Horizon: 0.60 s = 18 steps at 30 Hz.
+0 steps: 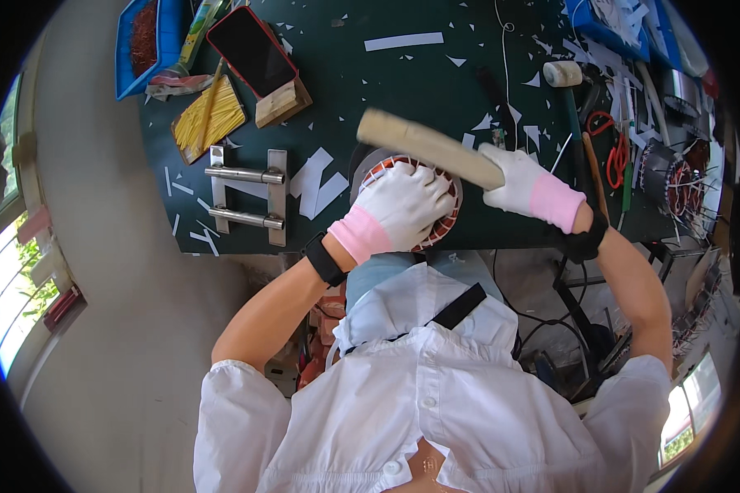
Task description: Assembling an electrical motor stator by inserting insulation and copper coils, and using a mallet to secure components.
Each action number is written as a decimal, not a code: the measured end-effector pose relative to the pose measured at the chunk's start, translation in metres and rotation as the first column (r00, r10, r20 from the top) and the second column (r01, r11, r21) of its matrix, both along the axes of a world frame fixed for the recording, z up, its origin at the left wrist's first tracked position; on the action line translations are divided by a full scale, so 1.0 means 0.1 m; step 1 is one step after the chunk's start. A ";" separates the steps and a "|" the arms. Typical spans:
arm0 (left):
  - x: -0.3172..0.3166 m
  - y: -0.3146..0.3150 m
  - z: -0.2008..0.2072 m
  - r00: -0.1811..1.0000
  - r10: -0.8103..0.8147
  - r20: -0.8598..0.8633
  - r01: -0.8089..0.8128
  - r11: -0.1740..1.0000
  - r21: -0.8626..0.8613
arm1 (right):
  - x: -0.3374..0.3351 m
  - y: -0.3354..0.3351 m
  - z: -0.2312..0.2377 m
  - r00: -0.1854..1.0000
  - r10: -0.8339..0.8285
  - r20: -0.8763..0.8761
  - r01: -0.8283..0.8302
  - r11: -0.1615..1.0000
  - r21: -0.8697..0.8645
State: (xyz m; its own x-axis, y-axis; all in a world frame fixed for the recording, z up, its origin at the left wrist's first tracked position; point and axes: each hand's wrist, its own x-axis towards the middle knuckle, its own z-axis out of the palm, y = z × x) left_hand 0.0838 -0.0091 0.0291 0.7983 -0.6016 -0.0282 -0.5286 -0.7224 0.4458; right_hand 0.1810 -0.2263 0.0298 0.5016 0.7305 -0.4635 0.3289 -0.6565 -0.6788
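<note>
At the near edge of the dark green table, a motor stator [446, 226] with copper windings and white lacing sits beneath my left hand [407, 201]. That hand, in a white glove with a pink cuff, grips its top with fingers bent over the windings. The fingertips at the ring's inside are partly hidden. My right hand [514, 179], gloved the same way, is closed around one end of a flat wooden bat [427, 144]. The bat slants up to the left, its free end beyond the stator and over the table.
Left lie a metal frame with two rods [247, 220], yellow strips [210, 119], a phone [253, 51] by a wood block [284, 103] and a blue bin [126, 49]. Right are a mallet [562, 74], red-handled scissors [618, 160] and another stator [666, 177]. White scraps [403, 41] are scattered around.
</note>
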 end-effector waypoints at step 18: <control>-0.80 0.40 -0.08 0.474 0.858 0.197 -0.730 0.508 -0.457 | 0.29 -0.56 -0.44 0.903 -0.415 0.111 0.427 0.893 -0.141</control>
